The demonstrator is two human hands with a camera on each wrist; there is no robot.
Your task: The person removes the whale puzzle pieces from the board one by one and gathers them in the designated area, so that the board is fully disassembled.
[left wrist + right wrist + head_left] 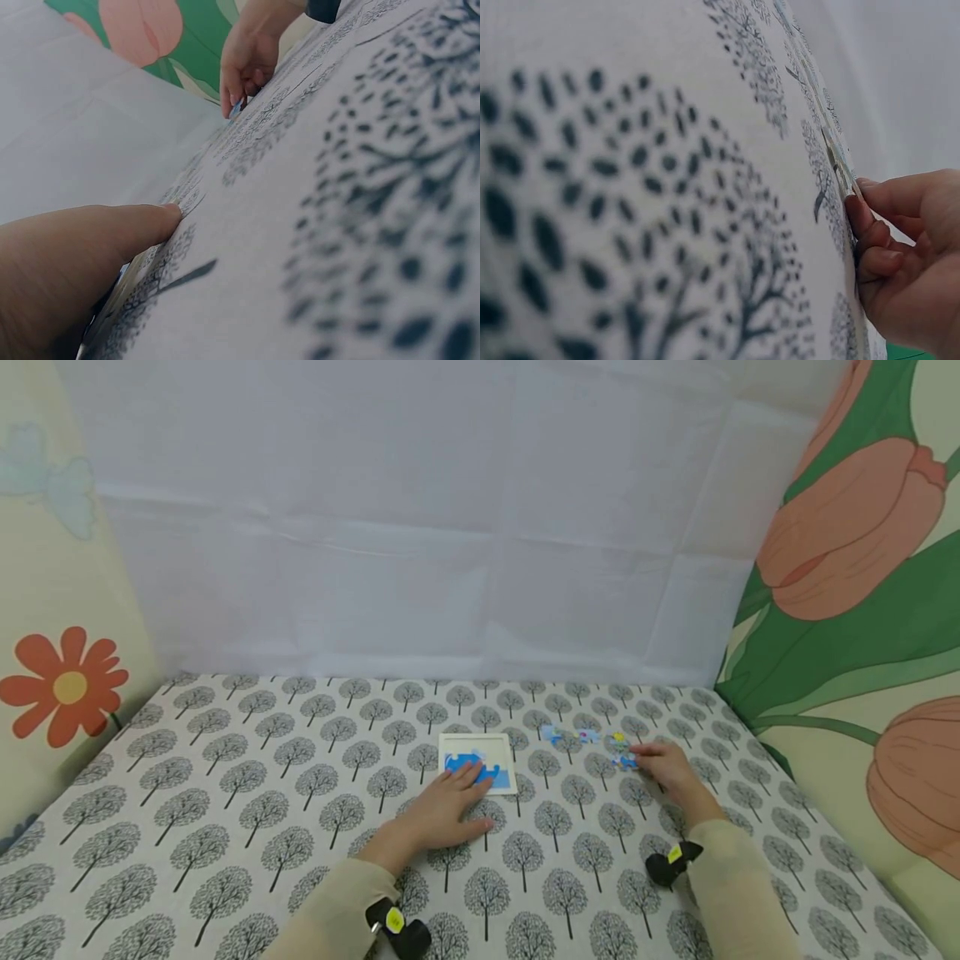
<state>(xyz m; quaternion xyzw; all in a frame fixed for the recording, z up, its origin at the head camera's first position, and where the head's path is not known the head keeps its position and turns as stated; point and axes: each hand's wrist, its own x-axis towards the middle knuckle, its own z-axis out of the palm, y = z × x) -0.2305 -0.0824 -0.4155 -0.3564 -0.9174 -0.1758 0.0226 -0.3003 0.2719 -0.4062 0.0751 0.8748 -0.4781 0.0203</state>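
Observation:
A white-framed jigsaw tray (507, 742) lies on the table, partly filled with blue puzzle pieces (495, 774). My left hand (442, 810) rests over its lower left part with fingers stretched out and hides some of it; the thumb reaches sideways onto the cloth. To the right, my right hand (670, 770) pinches a blue puzzle piece (626, 762) between thumb and fingers, low at the cloth. In the left wrist view a bit of blue (236, 109) shows at those fingertips. In the right wrist view the fingers hide most of that piece.
Loose puzzle pieces lie right of the tray: a light blue one (551, 733), a blue and pink one (588, 736) and one with yellow (618, 738). A tree-print cloth (337, 814) covers the table. A white sheet (390, 527) hangs behind, with flowered panels at both sides.

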